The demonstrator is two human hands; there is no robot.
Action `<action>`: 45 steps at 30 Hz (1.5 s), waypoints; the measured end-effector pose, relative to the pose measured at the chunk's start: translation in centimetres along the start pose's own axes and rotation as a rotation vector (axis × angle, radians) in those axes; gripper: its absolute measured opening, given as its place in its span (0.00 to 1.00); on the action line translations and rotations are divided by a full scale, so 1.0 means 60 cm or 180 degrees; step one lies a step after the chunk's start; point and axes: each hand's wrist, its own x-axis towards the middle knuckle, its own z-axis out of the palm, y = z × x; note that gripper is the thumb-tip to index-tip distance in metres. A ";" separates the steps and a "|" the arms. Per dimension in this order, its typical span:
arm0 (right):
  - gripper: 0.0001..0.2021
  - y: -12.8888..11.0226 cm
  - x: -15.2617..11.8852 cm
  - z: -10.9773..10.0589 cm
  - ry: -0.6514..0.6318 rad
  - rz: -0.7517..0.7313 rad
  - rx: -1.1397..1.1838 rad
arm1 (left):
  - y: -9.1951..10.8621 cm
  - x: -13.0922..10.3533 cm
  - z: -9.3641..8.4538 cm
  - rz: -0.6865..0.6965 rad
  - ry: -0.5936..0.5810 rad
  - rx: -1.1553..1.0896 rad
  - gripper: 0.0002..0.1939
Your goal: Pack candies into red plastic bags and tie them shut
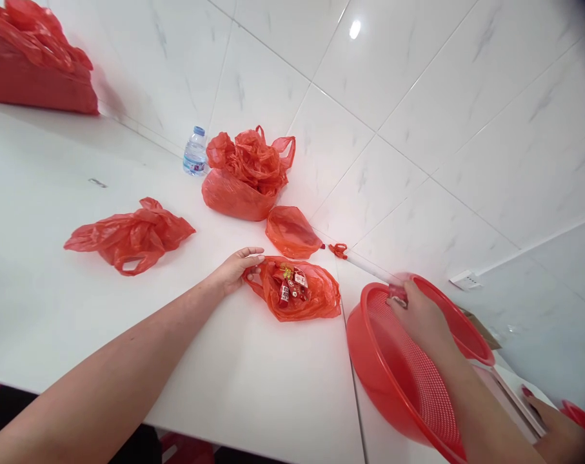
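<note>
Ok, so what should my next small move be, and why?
Probably bring the red packet in your right hand over to the open bag: your left hand holds its edge, and other red packets lie inside.

1 blue-capped bottle (195,153) near the tiled wall (267,71)

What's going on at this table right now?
The person's left hand holds the edge of an open red bag with small red packets inside. The right hand grips a small red item at the red mesh basket. A water bottle stands beside a bulky red bag toward the wall.
</note>
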 end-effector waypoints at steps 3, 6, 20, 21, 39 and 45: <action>0.10 -0.060 0.012 -0.022 0.0063 -0.0287 -0.0011 | 0.002 -0.001 0.000 -0.0007 -0.0006 -0.0012 0.20; 0.12 -0.122 0.019 -0.007 0.0024 -0.0641 0.0170 | 0.002 -0.002 -0.001 -0.0003 -0.0030 -0.0027 0.21; 0.20 -0.150 -0.078 0.084 -0.2774 -0.0677 0.0953 | -0.006 0.006 -0.008 0.0043 -0.0133 -0.0062 0.23; 0.19 -0.135 -0.077 0.094 -0.2847 -0.0596 0.1034 | -0.005 0.005 -0.007 0.0039 -0.0130 -0.0057 0.23; 0.13 -0.095 -0.013 0.235 -0.0517 0.0874 0.1277 | 0.004 -0.051 -0.012 0.0450 0.0413 0.2380 0.35; 0.09 -0.091 0.035 0.169 -0.0069 0.0964 0.1779 | 0.129 -0.037 0.103 0.1132 0.0219 0.1752 0.25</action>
